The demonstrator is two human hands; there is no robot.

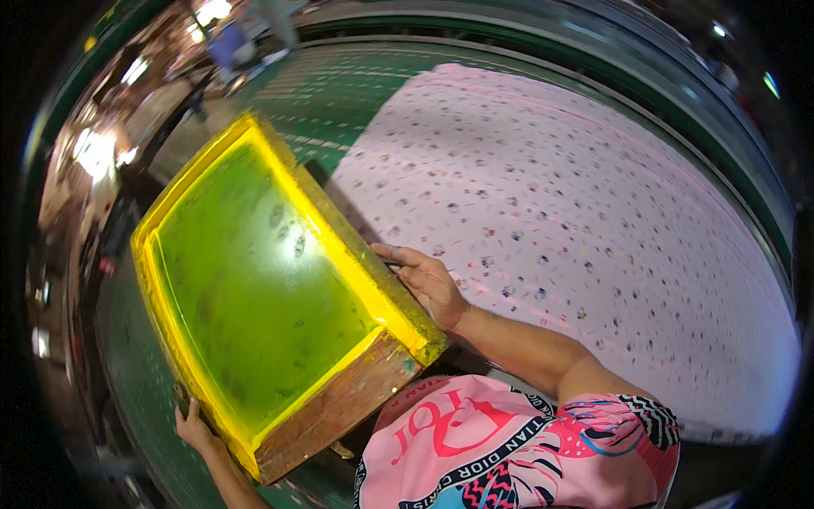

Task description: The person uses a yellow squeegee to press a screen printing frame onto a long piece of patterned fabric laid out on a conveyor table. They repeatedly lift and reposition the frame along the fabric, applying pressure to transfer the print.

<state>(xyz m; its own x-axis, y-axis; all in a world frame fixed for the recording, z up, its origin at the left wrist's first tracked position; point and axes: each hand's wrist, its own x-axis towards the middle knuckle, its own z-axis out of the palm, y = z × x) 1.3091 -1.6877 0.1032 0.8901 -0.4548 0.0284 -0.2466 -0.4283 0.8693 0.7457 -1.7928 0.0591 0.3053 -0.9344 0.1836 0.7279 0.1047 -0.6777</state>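
A screen printing frame [335,254] with a yellow-coated rim and a brown wooden near end is held tilted in front of me. Its translucent green mesh [246,280] carries faint dark smudges and a bright glare spot. On the frame's lower left edge, my left hand [197,431] is closed, its fingers partly hidden behind the rim. My right hand [428,284] grips the right side, thumb towards the edge. Beyond that hand lies a pale pink fabric [543,212] covered in small scattered dark, red and blue printed marks.
The fabric lies over a long green table [331,93] with rows of pale marks on its surface. A green rail [543,59] runs along the far side. At the upper left, a blue object [227,44] appears blurred among clutter and bright lights.
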